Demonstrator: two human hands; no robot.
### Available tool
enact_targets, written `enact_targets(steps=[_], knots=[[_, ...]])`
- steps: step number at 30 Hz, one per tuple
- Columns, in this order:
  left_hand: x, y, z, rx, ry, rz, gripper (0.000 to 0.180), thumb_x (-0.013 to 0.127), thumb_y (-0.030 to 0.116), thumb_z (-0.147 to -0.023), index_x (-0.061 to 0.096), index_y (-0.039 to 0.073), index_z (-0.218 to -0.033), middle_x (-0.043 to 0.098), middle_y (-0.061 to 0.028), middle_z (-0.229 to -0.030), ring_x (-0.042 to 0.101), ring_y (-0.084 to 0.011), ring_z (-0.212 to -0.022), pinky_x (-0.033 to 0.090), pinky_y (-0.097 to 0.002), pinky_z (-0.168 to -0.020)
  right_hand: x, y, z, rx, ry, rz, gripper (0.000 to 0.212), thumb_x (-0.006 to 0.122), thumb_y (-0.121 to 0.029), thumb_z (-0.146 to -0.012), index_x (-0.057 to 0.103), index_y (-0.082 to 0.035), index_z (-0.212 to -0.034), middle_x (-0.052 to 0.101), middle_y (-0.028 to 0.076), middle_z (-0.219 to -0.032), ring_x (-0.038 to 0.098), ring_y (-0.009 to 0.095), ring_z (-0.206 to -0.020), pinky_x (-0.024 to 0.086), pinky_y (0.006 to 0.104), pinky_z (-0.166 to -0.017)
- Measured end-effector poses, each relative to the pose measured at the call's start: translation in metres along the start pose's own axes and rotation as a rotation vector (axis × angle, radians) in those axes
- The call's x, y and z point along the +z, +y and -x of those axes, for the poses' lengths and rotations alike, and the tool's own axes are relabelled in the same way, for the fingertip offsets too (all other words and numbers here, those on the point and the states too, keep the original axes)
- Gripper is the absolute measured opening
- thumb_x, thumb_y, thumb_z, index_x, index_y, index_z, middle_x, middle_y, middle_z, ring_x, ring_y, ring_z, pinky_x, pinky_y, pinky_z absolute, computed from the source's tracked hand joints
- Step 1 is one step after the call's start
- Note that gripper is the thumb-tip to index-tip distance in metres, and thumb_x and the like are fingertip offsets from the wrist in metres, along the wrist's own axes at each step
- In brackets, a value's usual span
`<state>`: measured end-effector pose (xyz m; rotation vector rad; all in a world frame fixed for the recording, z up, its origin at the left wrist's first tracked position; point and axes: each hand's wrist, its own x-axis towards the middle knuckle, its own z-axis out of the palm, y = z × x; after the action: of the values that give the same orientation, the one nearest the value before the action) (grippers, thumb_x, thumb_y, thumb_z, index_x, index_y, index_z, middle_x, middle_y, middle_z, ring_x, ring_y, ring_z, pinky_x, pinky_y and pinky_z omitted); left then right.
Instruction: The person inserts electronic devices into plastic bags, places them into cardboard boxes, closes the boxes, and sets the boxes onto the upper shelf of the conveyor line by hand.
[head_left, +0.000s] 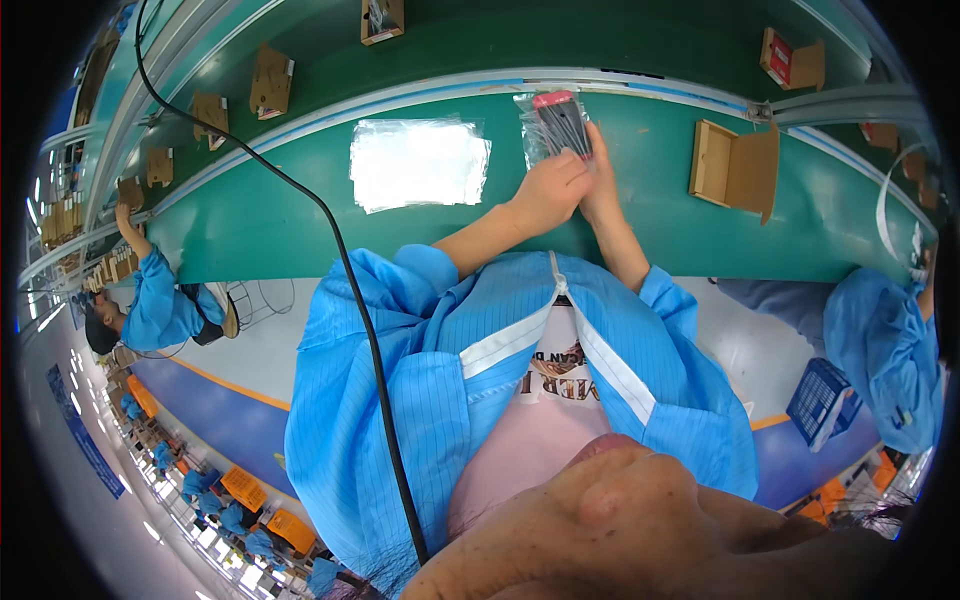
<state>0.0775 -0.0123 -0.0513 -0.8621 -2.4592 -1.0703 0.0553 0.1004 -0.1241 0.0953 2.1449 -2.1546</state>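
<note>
the grip is two bare hands working together above the desk [645,150]. the left hand [545,200] has its fingers curled and pinching at the near end of a clear bag [531,130]; the right hand [602,185] is closed along the bag's right side, its fingers reaching up that edge. exactly where the fingertips press is hidden by the knuckles. the dark item [562,128] lies in the grip, apparently inside the bag, with its red end [553,99] pointing away from the person, toward the rail [505,86] just beyond.

left of the grip, and apart from it, a stack of flat clear sleeves [420,165] lies on the desk. right of the grip, well apart, sits an open cardboard box [712,160] with its lid folded out to the far side; i see nothing in it. a black cable [335,235] crosses the view to the left of both hands.

as i judge it, the step in hand is handling the bag's near end with the item already in it. the next move calls for the right hand to steady the item while the left fingertips manage the thin, slippery film without creasing it.
</note>
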Motion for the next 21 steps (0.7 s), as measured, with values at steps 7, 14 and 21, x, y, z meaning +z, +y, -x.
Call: enact_targets(steps=[7,14,21], knots=[[0.023,-0.05,0.053,-0.157,-0.095,-0.295,0.026,0.052,0.001,-0.074,0.053,-0.002,-0.1,0.049,-0.021,-0.115,0.05,-0.0344,-0.099,0.044,-0.0395,-0.085,-0.006,-0.018,-0.019,0.404,-0.021,-0.67,0.062,0.051,-0.001,-0.086,0.02,-0.007,-0.139,0.057,0.019,-0.101,0.061,0.021,-0.07,0.052,0.0265,-0.055],[0.003,-0.033,0.006,-0.415,0.196,-0.252,0.022,0.054,0.014,-0.084,0.056,0.0,-0.102,0.053,-0.017,-0.112,0.052,-0.0294,-0.098,0.041,-0.0406,-0.088,-0.043,-0.069,-0.008,0.267,-0.145,-0.533,0.036,0.049,-0.007,-0.09,0.043,-0.004,-0.126,0.059,0.013,-0.093,0.059,0.016,-0.072,0.047,0.0212,-0.059],[0.024,-0.038,-0.048,-1.269,0.09,1.585,0.028,0.057,0.023,-0.089,0.056,0.004,-0.109,0.062,-0.0102,-0.103,0.059,-0.0223,-0.096,0.045,-0.041,-0.089,-0.092,-0.069,0.024,0.315,-0.317,-0.325,0.018,0.046,-0.006,-0.088,0.062,-0.001,-0.095,0.061,0.007,-0.088,0.055,0.011,-0.067,0.045,0.0212,-0.061]])
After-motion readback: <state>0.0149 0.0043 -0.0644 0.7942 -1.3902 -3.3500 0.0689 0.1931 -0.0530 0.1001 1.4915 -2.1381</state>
